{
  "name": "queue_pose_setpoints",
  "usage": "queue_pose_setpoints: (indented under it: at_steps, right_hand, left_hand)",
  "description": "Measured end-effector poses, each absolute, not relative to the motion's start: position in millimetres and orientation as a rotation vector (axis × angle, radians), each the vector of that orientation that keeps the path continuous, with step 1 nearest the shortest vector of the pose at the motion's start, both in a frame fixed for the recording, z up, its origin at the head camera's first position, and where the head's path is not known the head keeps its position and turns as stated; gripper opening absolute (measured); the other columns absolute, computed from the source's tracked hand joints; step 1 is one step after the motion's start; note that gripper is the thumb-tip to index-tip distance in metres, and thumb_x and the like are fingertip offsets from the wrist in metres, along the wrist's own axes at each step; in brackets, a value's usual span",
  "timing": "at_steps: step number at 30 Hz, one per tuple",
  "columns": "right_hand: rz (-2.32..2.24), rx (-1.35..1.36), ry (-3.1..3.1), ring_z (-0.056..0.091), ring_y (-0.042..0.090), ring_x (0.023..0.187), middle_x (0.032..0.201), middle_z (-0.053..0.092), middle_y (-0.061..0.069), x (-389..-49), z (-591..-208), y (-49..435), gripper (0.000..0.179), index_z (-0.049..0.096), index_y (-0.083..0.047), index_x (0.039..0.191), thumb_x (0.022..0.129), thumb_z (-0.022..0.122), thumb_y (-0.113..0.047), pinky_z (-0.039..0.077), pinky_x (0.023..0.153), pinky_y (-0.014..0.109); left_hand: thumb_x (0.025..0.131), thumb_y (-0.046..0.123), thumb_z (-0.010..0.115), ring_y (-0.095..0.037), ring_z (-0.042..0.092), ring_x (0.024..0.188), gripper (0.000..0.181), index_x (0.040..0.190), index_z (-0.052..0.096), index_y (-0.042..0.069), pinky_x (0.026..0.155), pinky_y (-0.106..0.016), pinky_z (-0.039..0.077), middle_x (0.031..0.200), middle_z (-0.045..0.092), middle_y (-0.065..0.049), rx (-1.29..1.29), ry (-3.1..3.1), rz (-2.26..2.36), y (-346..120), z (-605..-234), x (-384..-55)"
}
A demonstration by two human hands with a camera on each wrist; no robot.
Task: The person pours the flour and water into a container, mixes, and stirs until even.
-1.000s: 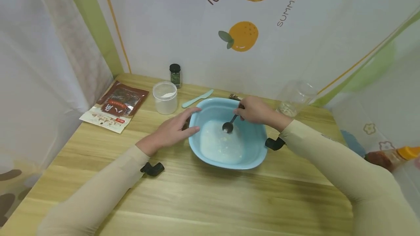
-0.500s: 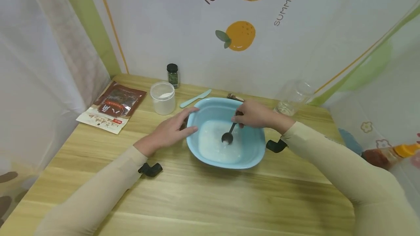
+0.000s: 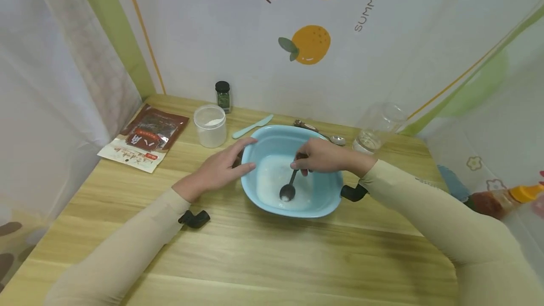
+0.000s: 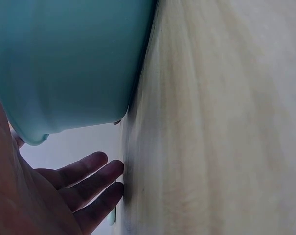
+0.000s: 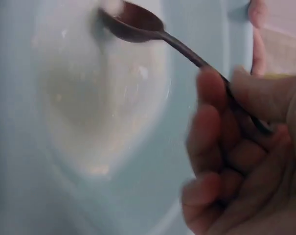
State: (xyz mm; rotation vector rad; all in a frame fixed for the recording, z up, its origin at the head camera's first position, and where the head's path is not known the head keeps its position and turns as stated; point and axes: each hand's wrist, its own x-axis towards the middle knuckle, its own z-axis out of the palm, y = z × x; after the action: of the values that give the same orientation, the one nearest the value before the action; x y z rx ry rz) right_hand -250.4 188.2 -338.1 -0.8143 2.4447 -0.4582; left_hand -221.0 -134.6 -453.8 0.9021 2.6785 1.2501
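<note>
A light-blue plastic basin stands on the wooden table with cloudy whitish liquid in it. My left hand rests against the basin's left rim with thumb and forefinger; in the left wrist view its other fingers extend loosely below the rim, beside the wall. My right hand reaches over the right side and pinches the handle of a dark brown spoon. The spoon's bowl tilts low over the liquid near the basin's front, with a small white lump at its tip.
Behind the basin lie a pale green spreader, a metal spoon and a small dark-handled item. A tub of white powder, a black-capped jar and a brown packet stand left. A clear jar is back right.
My right hand has moved the spoon from the basin's middle toward its front left. The metal spoon behind has come into sight. My left hand keeps its place at the rim.
</note>
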Motion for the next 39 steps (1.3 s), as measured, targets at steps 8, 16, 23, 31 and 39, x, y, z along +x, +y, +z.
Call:
queue_pose_setpoints:
  at_steps: [8,16,23,31,39]
  right_hand:
    - [-0.404,-0.63,2.601,0.045,0.014,0.058,0.081,0.075,0.012,-258,-337,189,0.03,0.08,-0.002,0.099,0.115,0.065,-0.023,0.042,0.064,0.034]
    - [-0.462,-0.728,2.49,0.05,0.012,0.063,0.082,0.075,0.006,-261,-341,180,0.034,0.081,-0.002,0.104,0.115,0.065,-0.031,0.043,0.065,0.033]
    - [-0.393,-0.712,2.531,0.045,0.012,0.059,0.077,0.073,0.012,-263,-337,198,0.032,0.079,-0.003,0.094,0.114,0.066,-0.023,0.041,0.063,0.033]
    - [-0.453,-0.849,2.475,0.055,0.013,0.068,0.083,0.075,0.003,-257,-341,182,0.033,0.081,-0.004,0.107,0.116,0.064,-0.03,0.046,0.068,0.034]
    - [-0.342,-0.76,2.494,0.054,0.013,0.066,0.082,0.076,0.007,-257,-335,177,0.032,0.081,-0.004,0.103,0.114,0.065,-0.029,0.045,0.068,0.034]
  left_hand:
    - [0.111,0.061,0.056,-0.033,0.06,0.143,0.071,0.172,0.035,0.03,0.102,-0.064,0.056,0.165,0.055,-0.01,0.905,2.67,1.25,-134,-456,-221]
    - [0.111,0.06,0.057,-0.031,0.063,0.14,0.07,0.171,0.035,0.031,0.102,-0.062,0.057,0.163,0.057,-0.009,0.906,2.663,1.258,-134,-458,-222]
    - [0.111,0.061,0.057,-0.028,0.067,0.133,0.07,0.171,0.035,0.032,0.096,-0.059,0.059,0.156,0.062,-0.008,0.911,2.662,1.263,-133,-455,-222]
    - [0.111,0.061,0.056,-0.029,0.066,0.136,0.071,0.171,0.036,0.029,0.098,-0.06,0.058,0.157,0.061,-0.01,0.905,2.672,1.266,-136,-455,-221]
    - [0.112,0.059,0.057,-0.029,0.068,0.133,0.07,0.171,0.035,0.028,0.096,-0.058,0.059,0.156,0.062,-0.01,0.92,2.663,1.268,-136,-453,-222]
